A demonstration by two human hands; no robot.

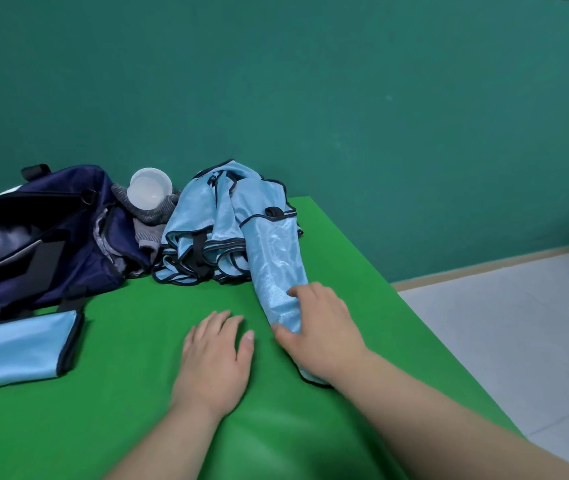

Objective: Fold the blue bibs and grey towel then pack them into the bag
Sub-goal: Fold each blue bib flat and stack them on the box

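One folded bib (pixel 16 348) lies flat toward the left side of the surface (pixel 137 410), just in front of the bag (pixel 40 233). It is probably parked there so it can go in once the rest are done. The right hand (pixel 317 327) curls its fingers and thumb round the near end of a second bib (pixel 276 258). This long strip runs from the heaped pile of bibs (pixel 207 233) at the far edge toward the near edge. The grip on its end looks meant to draw it free of the heap onto bare green for folding. The left hand (pixel 213 351) lies open, palm down with straight fingers, on the surface beside that strip and apart from it, seemingly ready to pin or smooth the cloth. The grey towel (pixel 148 223) sits crumpled at the open mouth of the dark blue bag toward the far left, touching the pile. A clear plastic cup (pixel 149 190) rests on the towel and would need lifting off first.
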